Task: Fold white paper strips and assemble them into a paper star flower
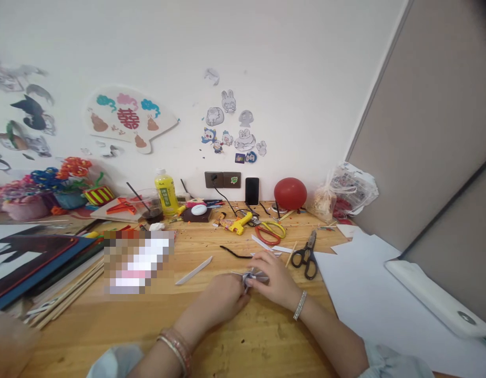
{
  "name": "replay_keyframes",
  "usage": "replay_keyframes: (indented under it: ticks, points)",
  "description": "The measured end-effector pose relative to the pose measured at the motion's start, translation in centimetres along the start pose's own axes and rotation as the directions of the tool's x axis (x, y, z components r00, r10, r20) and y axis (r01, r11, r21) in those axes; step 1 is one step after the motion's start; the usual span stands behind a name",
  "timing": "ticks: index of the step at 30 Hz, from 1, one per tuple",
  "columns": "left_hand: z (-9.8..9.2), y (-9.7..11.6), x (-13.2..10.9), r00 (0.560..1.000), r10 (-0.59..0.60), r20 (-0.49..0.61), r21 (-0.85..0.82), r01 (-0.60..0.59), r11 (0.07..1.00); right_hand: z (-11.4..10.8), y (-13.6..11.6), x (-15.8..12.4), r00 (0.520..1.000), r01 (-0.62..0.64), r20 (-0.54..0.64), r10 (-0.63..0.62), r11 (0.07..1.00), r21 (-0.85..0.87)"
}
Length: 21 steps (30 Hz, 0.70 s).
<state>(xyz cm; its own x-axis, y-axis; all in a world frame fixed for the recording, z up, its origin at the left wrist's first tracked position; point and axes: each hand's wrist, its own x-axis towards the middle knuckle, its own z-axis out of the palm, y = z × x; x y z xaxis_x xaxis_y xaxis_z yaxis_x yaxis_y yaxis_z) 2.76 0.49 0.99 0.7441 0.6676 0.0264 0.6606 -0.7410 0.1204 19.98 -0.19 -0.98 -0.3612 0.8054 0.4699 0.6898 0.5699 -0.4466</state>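
Both my hands meet at the middle of the wooden table [235, 336]. My left hand [222, 298] and my right hand [272, 280] pinch a small folded piece of grey-white paper [254, 276] between their fingertips. A white paper strip [194, 271] lies just left of my hands. A black wire [235, 253] lies on the table behind them. Black scissors [306, 255] rest to the right of my right hand.
At the back stand a yellow glue gun [240, 223], orange-yellow scissors [271, 231], a yellow bottle [166, 192], a black phone [251, 191] and a red balloon [290, 193]. White sheets [369, 294] cover the right side. Stacked paper and sticks [49, 283] lie left.
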Motion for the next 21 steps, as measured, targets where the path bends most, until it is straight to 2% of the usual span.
replay_keyframes:
  ticks: [3,6,11,15,18,21]
  points:
    - [0.0,-0.1,0.0,1.0,0.005,-0.02,-0.013,-0.005,1.0,-0.2,-0.2,0.3,0.996,0.091,0.011,-0.091,0.996,-0.006]
    - [-0.3,0.0,0.0,1.0,-0.024,-0.005,0.044,0.025,0.999,-0.3,-0.3,0.6,0.995,0.086,0.055,-0.085,0.996,-0.011]
    - [-0.2,0.0,0.2,0.999,-0.037,-0.03,0.192,0.042,0.981,-0.8,-0.4,0.9,0.994,-0.068,0.09,0.065,0.997,0.033]
    - [0.6,-0.4,0.6,0.994,0.029,-0.11,0.198,-0.006,0.98,-0.7,0.5,1.0,0.957,-0.24,0.197,0.215,0.964,0.112]
    - [0.7,-0.6,0.8,0.985,0.097,-0.139,0.167,-0.074,0.983,-0.4,1.6,1.0,0.942,-0.267,0.261,0.211,0.942,0.202]
    - [0.5,-0.6,0.8,0.968,0.15,-0.2,0.121,-0.128,0.984,-0.4,2.4,1.0,0.943,-0.271,0.267,0.2,0.926,0.264]
